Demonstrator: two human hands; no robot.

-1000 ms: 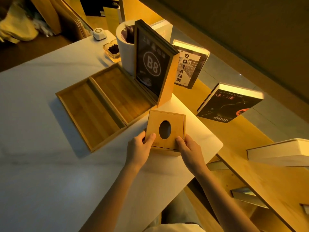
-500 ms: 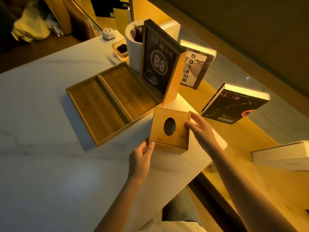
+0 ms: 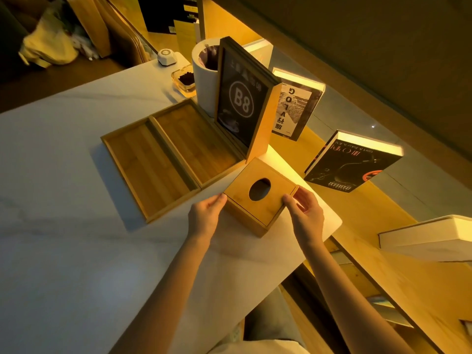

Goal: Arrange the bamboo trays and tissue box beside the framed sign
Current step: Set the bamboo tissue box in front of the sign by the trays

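Now rotated bamboo tissue box (image 3: 240,194) cornerwise toward framed B8 sign (image 3: 242,103) | pressing with left hand (image 3: 205,218), pinching with right hand (image 3: 306,215) — opposite corners | needs squaring beside bamboo trays (image 3: 168,159)

Your white bench (image 3: 63,251) carries the tissue box (image 3: 258,200) between your left hand (image 3: 204,215) and right hand (image 3: 306,213). Beyond the left hand lie two touching bamboo trays (image 3: 150,169). Farther off stand the framed sign (image 3: 240,103), a white bin (image 3: 204,85) and a glass dish (image 3: 185,79).
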